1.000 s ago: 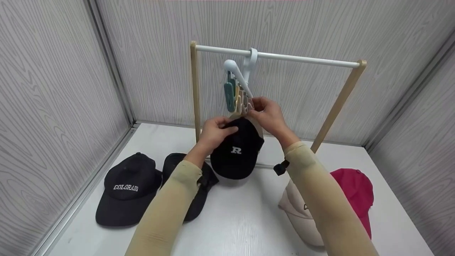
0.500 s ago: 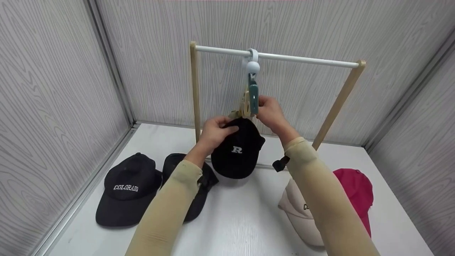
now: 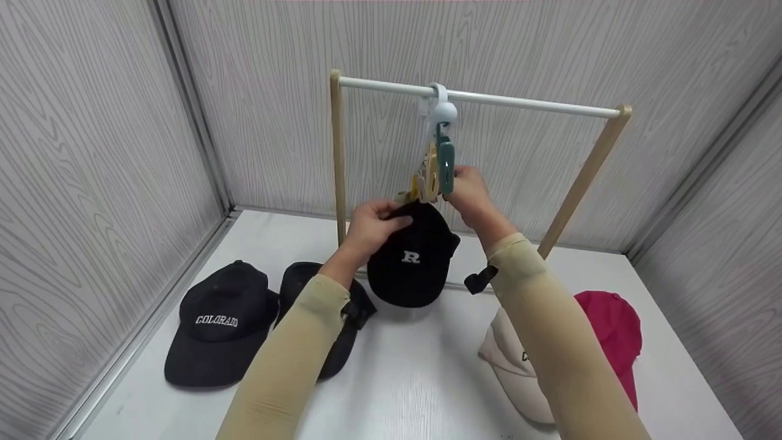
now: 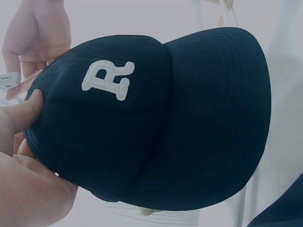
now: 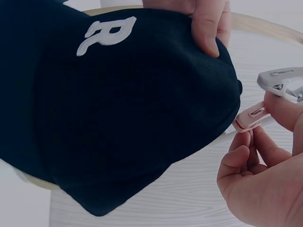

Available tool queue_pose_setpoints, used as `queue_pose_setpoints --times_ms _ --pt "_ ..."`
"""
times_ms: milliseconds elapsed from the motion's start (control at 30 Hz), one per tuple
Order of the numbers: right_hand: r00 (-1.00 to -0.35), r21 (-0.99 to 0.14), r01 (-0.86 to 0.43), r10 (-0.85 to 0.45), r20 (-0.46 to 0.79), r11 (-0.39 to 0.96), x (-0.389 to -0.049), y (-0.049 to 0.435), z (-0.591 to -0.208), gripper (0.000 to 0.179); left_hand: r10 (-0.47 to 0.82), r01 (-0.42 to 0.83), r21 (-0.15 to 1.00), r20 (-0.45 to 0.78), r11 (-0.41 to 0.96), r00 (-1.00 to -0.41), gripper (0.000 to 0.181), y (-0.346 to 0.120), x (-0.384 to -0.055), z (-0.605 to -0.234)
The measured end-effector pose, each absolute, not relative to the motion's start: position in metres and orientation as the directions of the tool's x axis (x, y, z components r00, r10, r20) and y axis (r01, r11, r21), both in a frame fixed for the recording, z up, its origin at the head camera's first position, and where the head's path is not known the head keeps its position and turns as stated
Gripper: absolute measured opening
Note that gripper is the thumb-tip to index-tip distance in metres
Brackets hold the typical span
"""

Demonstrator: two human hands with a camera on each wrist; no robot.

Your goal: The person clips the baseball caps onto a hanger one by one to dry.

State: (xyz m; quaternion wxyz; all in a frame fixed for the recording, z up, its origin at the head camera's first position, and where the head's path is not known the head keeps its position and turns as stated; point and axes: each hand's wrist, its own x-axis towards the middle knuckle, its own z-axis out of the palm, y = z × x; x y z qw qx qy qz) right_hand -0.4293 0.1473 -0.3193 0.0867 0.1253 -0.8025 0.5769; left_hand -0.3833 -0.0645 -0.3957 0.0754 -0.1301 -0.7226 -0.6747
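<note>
My left hand [image 3: 371, 227] pinches the crown of a black baseball cap [image 3: 410, 275], thumb on the outside. A white letter R marks its front, and the brim points down. Above it, a white clip hanger [image 3: 444, 112] hangs with its near end towards me. Teal [image 3: 447, 168] and yellow clips [image 3: 432, 174] dangle from it. My right hand [image 3: 469, 194], partly behind the clips, pinches a pink clip [image 5: 251, 117], clearest in the right wrist view. That clip's tip is right at the cap's top edge, near its button. A grey clip [image 5: 284, 79] hangs just above my right thumb.
The rack has a white rail [image 3: 525, 105] and wooden legs [image 3: 583, 183]. On the white table [image 3: 421, 373], a dark COLORADO cap [image 3: 217, 330] and another dark cap [image 3: 339, 351] lie left. A beige cap [image 3: 516, 382] and a red cap [image 3: 614, 330] lie right, partly behind my right sleeve.
The hanger's near end has swung from the left to the right, now pointing towards me, with its clips lined up. The black cap has shifted slightly right. Both hands keep their holds.
</note>
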Motion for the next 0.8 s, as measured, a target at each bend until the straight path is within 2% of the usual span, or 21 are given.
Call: queue_pose_setpoints --times_ms 233,400,533,600,733,800 --pt "-0.972 -0.936 -0.232 -0.044 0.229 0.266 -0.429 0.146 -0.3189 0.009 0.088 0.282 0.959 0.277 0.041 -0.957 0.017 -0.06 -0.3824 -0.3946" --pt "-0.98 -0.968 -0.2 -0.047 0.195 0.153 -0.4299 0.1459 -0.3205 0.026 0.087 0.285 0.958 0.281 0.04 -0.956 0.016 -0.057 -0.3813 -0.3927" --pt "-0.98 -0.976 -0.196 -0.047 0.192 0.092 -0.4294 0.1449 -0.3206 0.03 0.095 0.299 0.954 0.295 0.033 -0.951 0.014 -0.0564 -0.3825 -0.394" --pt "-0.981 -0.979 -0.19 -0.039 0.188 0.07 -0.4288 0.1449 -0.3209 0.027 0.1 0.307 0.951 0.303 0.033 -0.948 0.013 -0.0562 -0.3831 -0.3951" --pt "-0.986 -0.987 -0.164 -0.042 0.164 0.001 -0.4293 0.1447 -0.3216 0.011 0.095 0.315 0.949 0.311 0.028 -0.946 0.013 -0.0554 -0.384 -0.3976" --pt "-0.988 -0.989 -0.144 -0.049 0.145 -0.034 -0.4304 0.1445 -0.3219 0.011 0.083 0.313 0.95 0.31 0.023 -0.947 0.013 -0.0545 -0.3833 -0.3972"
